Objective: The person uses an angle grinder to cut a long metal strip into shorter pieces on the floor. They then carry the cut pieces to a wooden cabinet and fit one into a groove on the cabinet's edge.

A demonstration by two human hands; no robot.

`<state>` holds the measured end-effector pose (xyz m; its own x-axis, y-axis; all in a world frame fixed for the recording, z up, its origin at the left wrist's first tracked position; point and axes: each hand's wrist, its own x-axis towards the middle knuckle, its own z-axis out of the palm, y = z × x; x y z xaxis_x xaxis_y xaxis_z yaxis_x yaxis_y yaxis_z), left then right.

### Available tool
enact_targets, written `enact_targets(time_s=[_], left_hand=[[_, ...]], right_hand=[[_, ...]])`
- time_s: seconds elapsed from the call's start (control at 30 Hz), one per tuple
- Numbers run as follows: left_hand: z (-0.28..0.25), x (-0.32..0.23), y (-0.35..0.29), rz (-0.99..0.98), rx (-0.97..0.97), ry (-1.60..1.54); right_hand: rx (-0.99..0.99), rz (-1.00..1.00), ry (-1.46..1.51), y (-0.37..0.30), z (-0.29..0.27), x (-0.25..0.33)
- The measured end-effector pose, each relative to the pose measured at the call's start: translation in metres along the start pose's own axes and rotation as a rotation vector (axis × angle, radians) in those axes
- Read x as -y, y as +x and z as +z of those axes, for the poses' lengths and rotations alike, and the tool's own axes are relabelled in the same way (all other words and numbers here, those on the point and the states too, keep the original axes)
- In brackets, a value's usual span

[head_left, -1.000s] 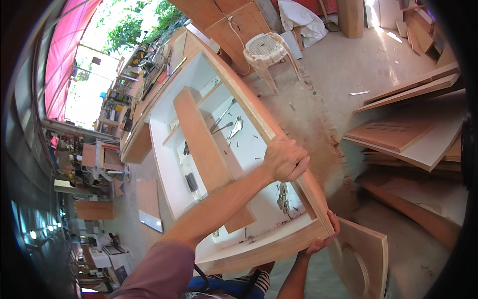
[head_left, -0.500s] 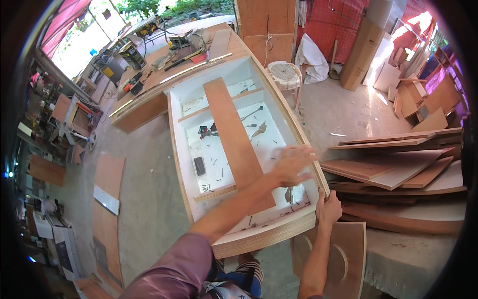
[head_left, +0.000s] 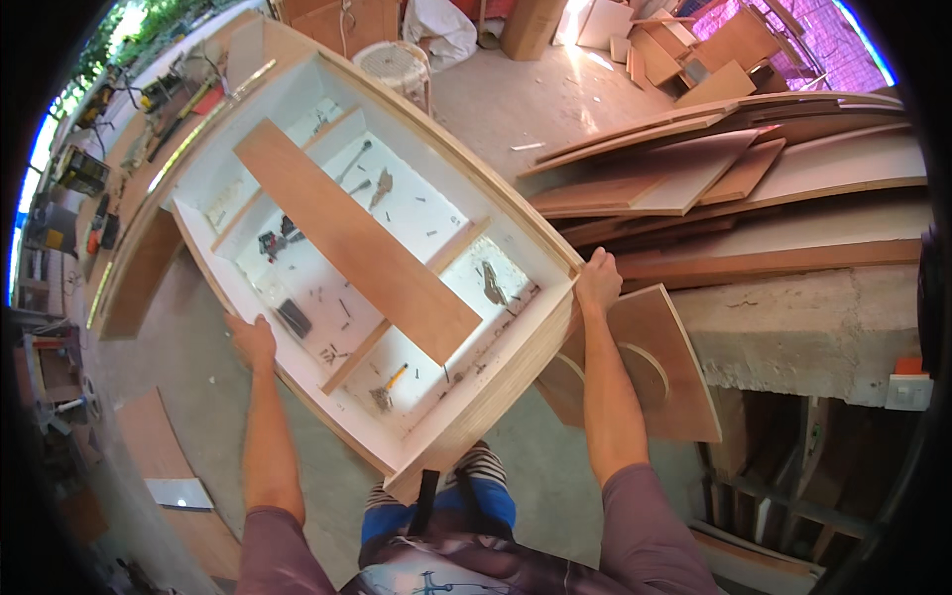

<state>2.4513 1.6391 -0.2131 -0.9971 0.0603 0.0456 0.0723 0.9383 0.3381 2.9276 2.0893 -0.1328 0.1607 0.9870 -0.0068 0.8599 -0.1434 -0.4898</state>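
A shallow wooden cabinet box (head_left: 529, 374) with white inner faces lies in front of me, its open side up. My left hand (head_left: 253, 340) grips its left edge, the fingers mostly hidden under the rim. At the near right corner my right hand (head_left: 598, 281) is closed round the side. A long brown board (head_left: 362, 248) rests slantwise over the box's inner crosspieces. Inside lie several loose screws, a black block-shaped thing (head_left: 294, 318), a red-and-black tool (head_left: 273, 245) partly under the board, and a small yellow-handled tool (head_left: 396, 378).
A workbench (head_left: 213, 61) with tools stands beyond the box at the far left. Stacked wooden panels (head_left: 684, 178) fill the right side, above a concrete ledge (head_left: 793, 332). A panel with curved strips (head_left: 659, 362) leans near my right arm. A white stool (head_left: 394, 64) stands behind.
My left hand has moved from over the box's right side to its left edge. My right hand stays at the near right corner. The view has turned right.
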Motion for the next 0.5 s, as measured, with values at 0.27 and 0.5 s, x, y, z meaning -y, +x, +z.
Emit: enact_targets(time_s=[0.27,0.5], left_hand=[[-0.005,-0.004,0.002,-0.035,0.071,-0.024],[-0.018,-0.015,-0.002,-0.079,0.129,0.061]], right_hand=[[-0.154,0.073,0.263,0.016,0.017,-0.03],[-0.156,0.072,0.117,0.021,0.018,-0.034]])
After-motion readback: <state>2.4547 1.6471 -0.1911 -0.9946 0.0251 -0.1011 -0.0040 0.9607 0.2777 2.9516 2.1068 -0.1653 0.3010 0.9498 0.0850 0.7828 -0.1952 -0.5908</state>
